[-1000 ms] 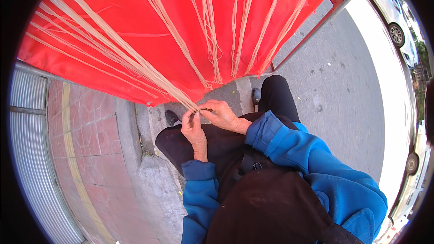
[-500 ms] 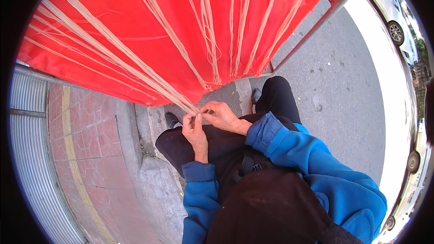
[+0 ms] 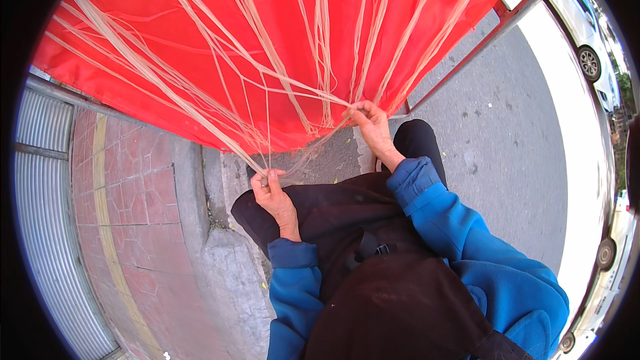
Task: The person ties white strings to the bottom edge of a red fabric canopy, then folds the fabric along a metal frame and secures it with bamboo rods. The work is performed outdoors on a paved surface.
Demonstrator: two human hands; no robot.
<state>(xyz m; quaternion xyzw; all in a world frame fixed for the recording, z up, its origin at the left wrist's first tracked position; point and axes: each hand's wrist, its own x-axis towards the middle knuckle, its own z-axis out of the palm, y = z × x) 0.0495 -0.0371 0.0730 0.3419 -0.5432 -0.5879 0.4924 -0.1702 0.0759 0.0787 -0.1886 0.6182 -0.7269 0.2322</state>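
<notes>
- On the white vehicle at far right, we see dark marks too small to read.
- Our left hand sits lower, its grip clamped on pale strands running down over red cloth.
- Our right hand reaches farther forward, its grip pinched together on more strands, near the cloth's lower edge.

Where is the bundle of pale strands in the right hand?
In the head view, the bundle of pale strands slants across the red fabric from upper left to the right hand, just right of centre; the left hand is lower left.
</notes>
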